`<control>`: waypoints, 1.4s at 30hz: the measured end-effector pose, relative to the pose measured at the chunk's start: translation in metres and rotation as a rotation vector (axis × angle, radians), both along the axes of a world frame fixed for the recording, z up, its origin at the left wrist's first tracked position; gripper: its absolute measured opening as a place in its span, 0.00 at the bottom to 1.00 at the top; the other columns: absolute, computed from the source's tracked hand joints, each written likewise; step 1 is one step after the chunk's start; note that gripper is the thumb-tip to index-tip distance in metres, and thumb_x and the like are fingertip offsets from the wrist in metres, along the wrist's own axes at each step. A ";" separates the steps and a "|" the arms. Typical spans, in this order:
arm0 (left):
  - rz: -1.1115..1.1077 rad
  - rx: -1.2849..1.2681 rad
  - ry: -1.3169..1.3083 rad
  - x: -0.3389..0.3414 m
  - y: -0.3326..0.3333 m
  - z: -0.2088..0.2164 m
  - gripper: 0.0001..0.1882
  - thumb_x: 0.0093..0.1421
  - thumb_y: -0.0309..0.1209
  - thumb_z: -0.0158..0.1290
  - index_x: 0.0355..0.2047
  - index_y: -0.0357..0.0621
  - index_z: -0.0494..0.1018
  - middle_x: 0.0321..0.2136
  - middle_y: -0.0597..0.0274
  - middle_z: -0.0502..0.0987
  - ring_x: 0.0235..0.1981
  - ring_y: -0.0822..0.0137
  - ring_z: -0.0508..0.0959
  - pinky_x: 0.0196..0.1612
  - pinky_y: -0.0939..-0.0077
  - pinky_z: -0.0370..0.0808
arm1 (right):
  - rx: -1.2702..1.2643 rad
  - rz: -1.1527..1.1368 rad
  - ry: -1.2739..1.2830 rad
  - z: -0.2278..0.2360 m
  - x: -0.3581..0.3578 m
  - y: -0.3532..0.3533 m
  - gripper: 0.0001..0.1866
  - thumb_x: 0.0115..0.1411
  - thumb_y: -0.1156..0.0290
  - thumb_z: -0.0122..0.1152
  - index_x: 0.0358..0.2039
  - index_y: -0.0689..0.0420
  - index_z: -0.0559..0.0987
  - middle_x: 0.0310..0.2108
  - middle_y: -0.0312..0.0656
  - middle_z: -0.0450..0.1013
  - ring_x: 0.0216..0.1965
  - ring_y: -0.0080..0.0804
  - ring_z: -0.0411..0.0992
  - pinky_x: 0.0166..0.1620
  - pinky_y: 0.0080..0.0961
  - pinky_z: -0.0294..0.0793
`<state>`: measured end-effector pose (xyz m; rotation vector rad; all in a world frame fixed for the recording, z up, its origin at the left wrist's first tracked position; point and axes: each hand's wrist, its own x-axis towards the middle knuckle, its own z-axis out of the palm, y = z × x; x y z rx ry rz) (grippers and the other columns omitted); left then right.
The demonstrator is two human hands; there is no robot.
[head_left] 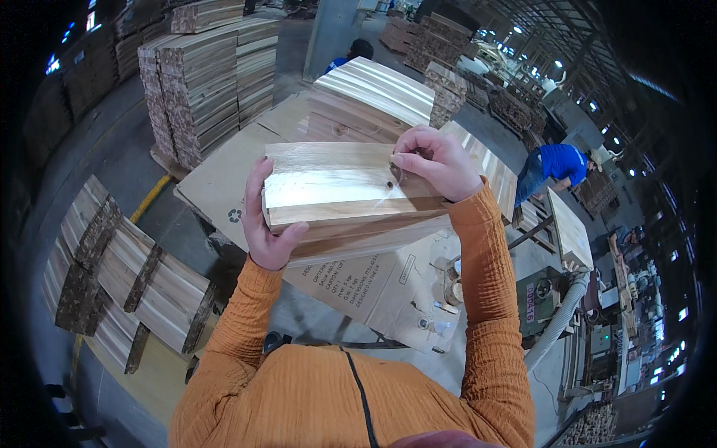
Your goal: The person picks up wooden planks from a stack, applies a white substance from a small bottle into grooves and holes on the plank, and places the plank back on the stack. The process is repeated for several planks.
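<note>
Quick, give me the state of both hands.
Left hand: closed on the left end of the wooden board.
Right hand: fingers pinched at the board's top edge.

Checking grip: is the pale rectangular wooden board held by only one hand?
No: the left hand grips the pale rectangular wooden board while the right hand pinches its top.

We look steeply down from head height through one wide fisheye, close above the wooden board [340, 190] near the frame's centre, cardboard-covered table [224, 187] just beneath it, the warehouse floor curving away beyond it.
</note>
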<state>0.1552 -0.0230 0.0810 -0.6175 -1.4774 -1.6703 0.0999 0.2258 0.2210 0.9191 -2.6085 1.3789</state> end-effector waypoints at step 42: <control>-0.005 0.002 0.009 0.002 0.002 0.009 0.42 0.45 0.39 0.58 0.58 0.34 0.55 0.56 0.49 0.60 0.55 0.59 0.64 0.57 0.67 0.60 | 0.440 -0.104 0.799 -0.026 0.050 0.007 0.18 0.60 0.59 0.49 0.48 0.49 0.75 0.54 0.44 0.64 0.56 0.47 0.58 0.57 0.37 0.57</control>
